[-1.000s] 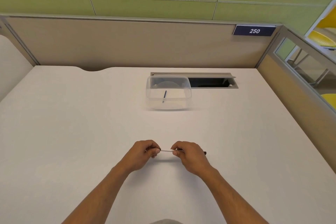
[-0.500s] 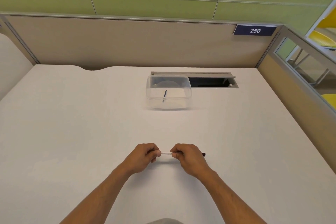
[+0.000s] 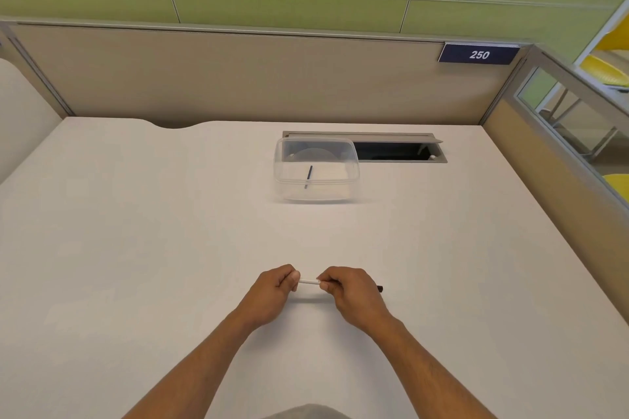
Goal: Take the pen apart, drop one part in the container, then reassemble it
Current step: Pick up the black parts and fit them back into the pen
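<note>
A thin white pen [image 3: 309,281] is held level just above the white desk [image 3: 136,248], near its front. My left hand [image 3: 272,292] pinches the pen's left end. My right hand [image 3: 350,292] is closed around its right part, and a dark tip [image 3: 380,288] sticks out past that hand. Only a short white stretch of the barrel shows between the two hands. Farther back, a clear plastic container [image 3: 352,177] stands on the desk with a thin dark refill [image 3: 308,177] lying inside it.
Behind the container is an open cable hatch [image 3: 401,150] cut into the desk. A beige partition [image 3: 238,78] closes the back, with a "250" plate [image 3: 479,54]; a glass-topped partition [image 3: 544,146] runs along the right side.
Both hands have drawn closer together along the pen, so less of the white barrel shows between them. The container and the refill inside it have not moved.
</note>
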`<state>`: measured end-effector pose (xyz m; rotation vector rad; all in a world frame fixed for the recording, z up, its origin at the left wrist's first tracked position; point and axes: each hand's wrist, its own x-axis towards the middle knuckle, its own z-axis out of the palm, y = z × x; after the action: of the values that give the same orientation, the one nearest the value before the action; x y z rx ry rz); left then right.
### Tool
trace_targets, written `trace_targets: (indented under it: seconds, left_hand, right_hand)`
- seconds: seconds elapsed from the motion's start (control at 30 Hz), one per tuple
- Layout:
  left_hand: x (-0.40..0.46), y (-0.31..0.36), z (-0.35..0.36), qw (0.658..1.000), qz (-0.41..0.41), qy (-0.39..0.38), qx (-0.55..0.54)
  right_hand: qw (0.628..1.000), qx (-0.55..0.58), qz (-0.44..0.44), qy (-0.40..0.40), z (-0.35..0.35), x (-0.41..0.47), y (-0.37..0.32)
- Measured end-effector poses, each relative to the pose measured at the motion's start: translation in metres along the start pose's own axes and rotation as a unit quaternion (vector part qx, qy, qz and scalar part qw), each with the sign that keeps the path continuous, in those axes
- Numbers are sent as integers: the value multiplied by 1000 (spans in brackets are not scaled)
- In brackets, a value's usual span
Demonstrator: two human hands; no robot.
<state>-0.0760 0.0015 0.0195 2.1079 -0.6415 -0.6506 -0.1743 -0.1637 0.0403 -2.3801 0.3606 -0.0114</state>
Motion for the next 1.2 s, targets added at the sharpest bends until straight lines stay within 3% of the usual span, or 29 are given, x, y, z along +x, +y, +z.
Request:
trace_targets:
  seconds: [0.37, 0.57, 0.77, 1.2]
  left_hand:
    - [5, -1, 0, 999, -31, 4, -33]
    - [5, -6, -10, 993, -56, 24, -104]
    - [4, -11, -10, 988, -52, 17, -144]
    - [0, -14, -3, 997, 8, 44, -63]
  right_hand:
    - [1000, -4, -20, 1, 1, 1, 4]
    - [998, -61, -16, 9, -4, -2, 17]
    - [999, -39, 1, 17, -7, -2, 26]
    - [1000, 14, 10, 20, -3, 3, 27]
